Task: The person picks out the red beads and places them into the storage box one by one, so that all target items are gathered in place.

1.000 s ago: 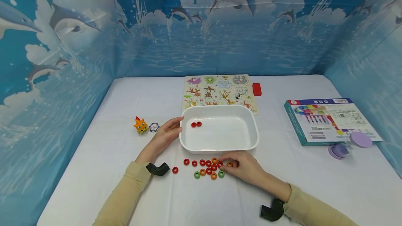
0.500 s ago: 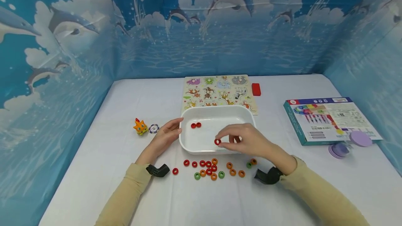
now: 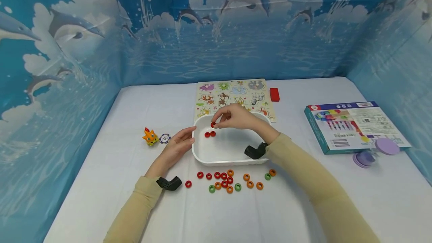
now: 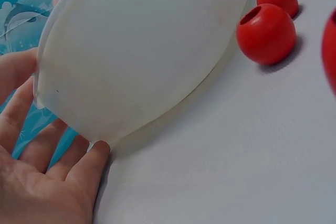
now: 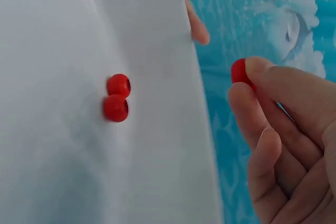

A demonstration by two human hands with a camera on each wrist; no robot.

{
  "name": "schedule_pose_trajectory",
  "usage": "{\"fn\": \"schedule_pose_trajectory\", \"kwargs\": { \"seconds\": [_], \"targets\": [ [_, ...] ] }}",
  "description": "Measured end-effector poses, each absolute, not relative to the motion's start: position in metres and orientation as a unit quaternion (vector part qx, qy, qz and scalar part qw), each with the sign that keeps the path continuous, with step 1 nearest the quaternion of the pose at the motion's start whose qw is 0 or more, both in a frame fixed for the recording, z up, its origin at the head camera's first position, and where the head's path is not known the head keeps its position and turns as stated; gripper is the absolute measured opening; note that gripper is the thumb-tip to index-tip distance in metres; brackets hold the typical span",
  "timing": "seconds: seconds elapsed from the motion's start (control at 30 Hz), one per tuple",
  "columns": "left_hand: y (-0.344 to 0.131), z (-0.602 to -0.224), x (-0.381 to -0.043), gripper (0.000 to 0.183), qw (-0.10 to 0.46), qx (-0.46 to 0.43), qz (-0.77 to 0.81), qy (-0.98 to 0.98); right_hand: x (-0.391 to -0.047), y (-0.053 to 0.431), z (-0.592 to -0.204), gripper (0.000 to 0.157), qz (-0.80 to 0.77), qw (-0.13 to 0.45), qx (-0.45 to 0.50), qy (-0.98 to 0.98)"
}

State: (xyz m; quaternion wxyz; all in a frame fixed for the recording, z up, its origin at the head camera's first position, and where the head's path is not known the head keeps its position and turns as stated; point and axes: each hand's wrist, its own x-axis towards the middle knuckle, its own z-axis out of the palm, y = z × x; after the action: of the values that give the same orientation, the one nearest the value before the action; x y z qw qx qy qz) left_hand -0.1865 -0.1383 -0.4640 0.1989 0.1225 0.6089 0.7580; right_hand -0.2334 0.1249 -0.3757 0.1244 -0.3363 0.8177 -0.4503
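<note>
My right hand (image 3: 236,117) is over the far left part of a white tray (image 3: 233,162), pinching a red bead (image 5: 240,72) between thumb and fingertips. Two more red beads (image 3: 210,134) lie side by side inside the tray, near its left end. At the tray's left end my left hand (image 3: 177,147) rests against the outside; in the left wrist view, its fingertips (image 4: 101,148) touch the wall and rim with the fingers fairly straight. In front of the tray, several loose red beads (image 3: 200,174), orange beads (image 3: 250,184) and green beads (image 3: 237,187) lie on the white cloth.
Behind the tray lies an animal puzzle board (image 3: 222,100), a red block (image 3: 275,94) beside it. Left of the left hand are an orange toy figure (image 3: 150,137) and a poker chip (image 3: 164,138). A flat box (image 3: 354,126) and a purple-lidded container (image 3: 365,159) occupy the right side.
My right hand has picked a red bead from the loose group and carried it up over the tray, then left toward its far left corner. The left hand stays at the tray's end.
</note>
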Motion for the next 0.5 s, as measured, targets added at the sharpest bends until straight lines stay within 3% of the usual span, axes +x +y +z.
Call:
{"fn": "schedule_pose_trajectory", "kwargs": {
  "seconds": [0.5],
  "targets": [
    [-0.139, -0.464, -0.187, 0.052, 0.200, 0.127, 0.758, 0.608, -0.254, 0.116, -0.407, 0.018, -0.311, 0.186, -0.326, 0.873]
  ]
}}
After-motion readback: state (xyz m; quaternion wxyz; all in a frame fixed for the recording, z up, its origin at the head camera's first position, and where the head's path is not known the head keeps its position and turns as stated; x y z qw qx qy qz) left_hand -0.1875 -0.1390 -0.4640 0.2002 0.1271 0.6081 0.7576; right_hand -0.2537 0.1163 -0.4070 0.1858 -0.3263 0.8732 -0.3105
